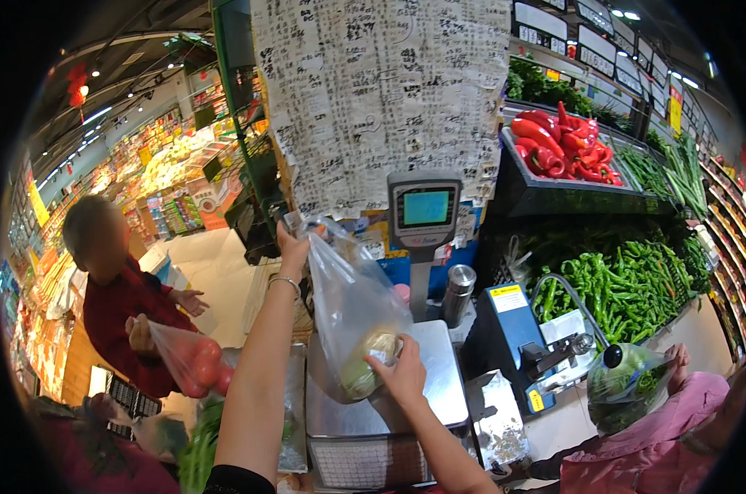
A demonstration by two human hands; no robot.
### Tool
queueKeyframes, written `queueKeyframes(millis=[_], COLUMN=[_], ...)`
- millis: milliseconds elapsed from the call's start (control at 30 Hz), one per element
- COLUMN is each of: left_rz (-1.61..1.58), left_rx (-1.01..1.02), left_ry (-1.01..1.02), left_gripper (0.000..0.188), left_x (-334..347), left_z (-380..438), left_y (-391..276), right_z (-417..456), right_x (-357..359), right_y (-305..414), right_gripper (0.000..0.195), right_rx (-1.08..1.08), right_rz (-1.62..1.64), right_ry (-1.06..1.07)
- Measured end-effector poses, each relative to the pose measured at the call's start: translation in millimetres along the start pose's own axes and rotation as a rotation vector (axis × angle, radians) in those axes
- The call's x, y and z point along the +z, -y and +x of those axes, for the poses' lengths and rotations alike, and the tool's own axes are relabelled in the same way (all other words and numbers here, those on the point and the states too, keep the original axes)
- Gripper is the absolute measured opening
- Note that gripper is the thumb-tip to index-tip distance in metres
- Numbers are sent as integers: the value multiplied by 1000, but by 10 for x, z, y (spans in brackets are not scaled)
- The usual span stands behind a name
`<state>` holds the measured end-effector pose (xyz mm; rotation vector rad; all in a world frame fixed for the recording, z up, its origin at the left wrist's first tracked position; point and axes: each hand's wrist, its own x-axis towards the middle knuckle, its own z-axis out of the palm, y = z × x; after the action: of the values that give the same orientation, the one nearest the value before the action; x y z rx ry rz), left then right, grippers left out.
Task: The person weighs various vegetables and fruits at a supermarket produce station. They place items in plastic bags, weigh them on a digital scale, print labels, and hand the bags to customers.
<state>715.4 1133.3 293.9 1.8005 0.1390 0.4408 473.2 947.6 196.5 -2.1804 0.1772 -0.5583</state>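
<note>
My left hand (293, 248) is raised at the left, gripping the gathered top of a clear plastic bag (348, 284). Inside the bag's bottom corner lies a rounded pale green vegetable (362, 373), its exact kind blurred by the plastic. The bag hangs slantwise, its lower end over the steel platform (435, 370) of a weighing scale. My right hand (404, 373) touches the bag at the vegetable, with thumb and fingers spread around a small white label (382, 353). Whether those fingers grip anything is unclear. Above the platform stands the scale's lit display (425, 207).
Right of the scale are a steel flask (458, 293) and a blue bag-sealing machine (512, 336). A person at left holds bagged tomatoes (203, 364); another at right holds bagged greens (620, 395). Green peppers (620, 287) and red peppers (561, 145) fill the shelves. Handwritten sheets (379, 99) hang ahead.
</note>
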Motion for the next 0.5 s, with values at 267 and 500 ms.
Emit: queueKeyframes(millis=[267,500], left_rz=[-131,204], left_rx=[-53,408], left_ry=[310,64], left_gripper=[64,76], left_x=[77,303], left_z=[161,-18], left_y=[262,-2], right_z=[-157,-233], right_x=[-147,-313], right_y=[-84,-291], right_gripper=[76,70], right_rx=[-44,-90], right_rz=[254,428], right_ry=[13,-73])
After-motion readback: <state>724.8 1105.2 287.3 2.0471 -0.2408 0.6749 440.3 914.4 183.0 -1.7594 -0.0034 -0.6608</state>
